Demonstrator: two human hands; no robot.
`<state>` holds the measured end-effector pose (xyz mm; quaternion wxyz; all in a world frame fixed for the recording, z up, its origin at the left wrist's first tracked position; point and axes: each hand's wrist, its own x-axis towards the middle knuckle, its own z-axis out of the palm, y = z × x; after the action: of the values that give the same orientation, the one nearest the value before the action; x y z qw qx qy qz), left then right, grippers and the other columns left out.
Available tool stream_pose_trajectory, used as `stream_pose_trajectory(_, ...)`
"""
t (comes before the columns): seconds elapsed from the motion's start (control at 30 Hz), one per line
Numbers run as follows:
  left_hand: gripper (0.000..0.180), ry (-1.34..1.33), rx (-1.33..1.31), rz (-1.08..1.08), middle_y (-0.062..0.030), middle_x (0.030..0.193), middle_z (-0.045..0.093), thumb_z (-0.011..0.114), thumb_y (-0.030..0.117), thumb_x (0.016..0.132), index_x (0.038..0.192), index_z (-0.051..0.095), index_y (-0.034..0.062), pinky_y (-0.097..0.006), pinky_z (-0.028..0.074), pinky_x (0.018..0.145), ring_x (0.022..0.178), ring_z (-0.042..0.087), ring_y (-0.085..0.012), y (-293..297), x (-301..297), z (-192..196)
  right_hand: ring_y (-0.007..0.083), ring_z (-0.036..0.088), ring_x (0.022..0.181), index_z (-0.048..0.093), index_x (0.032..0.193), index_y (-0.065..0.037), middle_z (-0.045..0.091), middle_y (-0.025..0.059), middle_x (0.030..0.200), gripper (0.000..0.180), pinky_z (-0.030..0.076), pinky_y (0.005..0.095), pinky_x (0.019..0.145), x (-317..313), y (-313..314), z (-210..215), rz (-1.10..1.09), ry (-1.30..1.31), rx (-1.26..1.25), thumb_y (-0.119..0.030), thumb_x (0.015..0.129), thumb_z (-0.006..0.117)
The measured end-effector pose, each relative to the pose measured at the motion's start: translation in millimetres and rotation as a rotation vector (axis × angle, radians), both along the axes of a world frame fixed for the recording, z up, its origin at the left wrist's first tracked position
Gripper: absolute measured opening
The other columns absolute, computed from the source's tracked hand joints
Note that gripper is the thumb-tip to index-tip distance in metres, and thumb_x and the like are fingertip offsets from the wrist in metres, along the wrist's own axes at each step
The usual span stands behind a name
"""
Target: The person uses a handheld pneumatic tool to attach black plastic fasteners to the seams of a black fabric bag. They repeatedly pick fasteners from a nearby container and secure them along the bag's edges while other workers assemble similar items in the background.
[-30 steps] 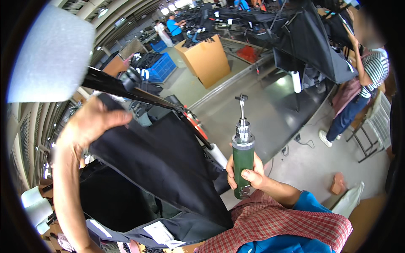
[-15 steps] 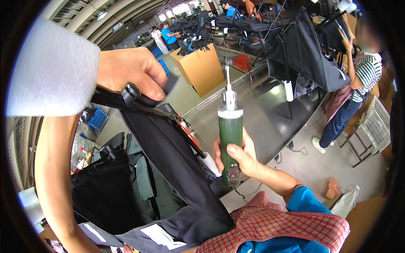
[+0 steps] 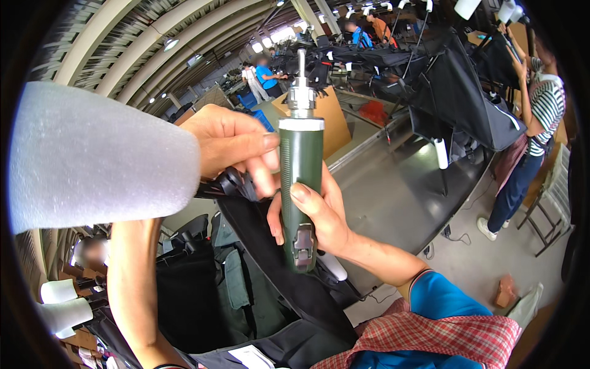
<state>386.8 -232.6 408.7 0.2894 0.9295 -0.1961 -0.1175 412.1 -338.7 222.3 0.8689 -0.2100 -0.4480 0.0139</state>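
My right hand (image 3: 326, 215) is wrapped round a dark green electric screwdriver (image 3: 300, 166), held upright with its metal nose and bit pointing up. Close beside its barrel is my left hand (image 3: 230, 144), fingers bent together and partly blurred; whatever they pinch, if anything, cannot be made out. A large pale foam tube (image 3: 110, 157) near the camera covers part of my left forearm. Under both hands stands a black fabric body (image 3: 264, 258) on a black frame, with grey-green cloth (image 3: 236, 280) inside. A black frame joint (image 3: 230, 183) shows just below my left fingers.
A dark metal-topped table (image 3: 393, 203) stretches off to the right, with black fabric frames (image 3: 455, 92) on it. A person in a striped shirt (image 3: 547, 107) handles one there. Beyond my hands stands a cardboard box (image 3: 335, 120). More foam-covered ends (image 3: 64, 310) stick out at lower left.
My left hand has left the black frame and moved right, beside the screwdriver. The screwdriver has come left and closer to the camera. The whole view has shifted.
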Motion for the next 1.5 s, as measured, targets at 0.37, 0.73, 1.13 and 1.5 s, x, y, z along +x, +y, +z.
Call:
stream_pose_trajectory(0.37, 0.047, -0.568, -0.919, 0.316, -0.0137, 0.109, 0.060, 0.045, 0.043, 0.097, 0.121, 0.052, 0.0034, -0.035, 0.045, 0.087, 0.088, 0.055, -0.0204, 20, -37, -86, 0.0276, 0.064, 0.065, 0.021, 0.137, -0.005, 0.056, 0.0263, 0.103, 0.062, 0.054, 0.0321, 0.046, 12, 5, -7, 0.099, -0.001, -0.032, -0.030, 0.092, 0.056)
stream_pose_trajectory(0.73, 0.064, -0.395, -0.963, 0.157, -0.0112, 0.087, 0.052, 0.028, 0.065, 0.094, 0.087, 0.047, 0.0046, -0.040, 0.036, 0.095, 0.092, 0.050, -0.0261, 13, -41, -108, 0.0301, 0.063, 0.060, 0.006, 0.148, -0.003, 0.053, 0.0307, 0.117, 0.086, 0.052, 0.0348, 0.044, 9, 2, -23, 0.200, -0.002, 0.007, -0.038, 0.089, 0.058)
stream_pose_trajectory(1.13, 0.041, -0.702, -0.805, 0.314, -0.0090, 0.116, 0.050, 0.054, -0.005, 0.088, 0.127, 0.043, 0.0030, -0.028, 0.042, 0.092, 0.103, 0.050, -0.0129, -8, -47, -133, 0.0294, 0.067, 0.073, 0.012, 0.146, -0.009, 0.040, 0.0221, 0.139, 0.079, 0.053, 0.0298, 0.050, 10, 11, -30, 0.407, -0.131, -0.074, -0.031, 0.089, 0.063)
stream_pose_trajectory(1.5, 0.028, -0.815, -0.962, 0.267, -0.0138, 0.102, 0.067, 0.068, 0.000, 0.083, 0.109, 0.058, -0.0014, -0.032, 0.044, 0.092, 0.098, 0.062, -0.0197, 11, -35, -138, 0.0184, 0.063, 0.067, 0.010, 0.147, -0.005, 0.058, 0.0259, 0.112, 0.079, 0.052, 0.0296, 0.058, -1, -59, -43, 0.136, -0.132, -0.405, -0.012, 0.088, 0.062)
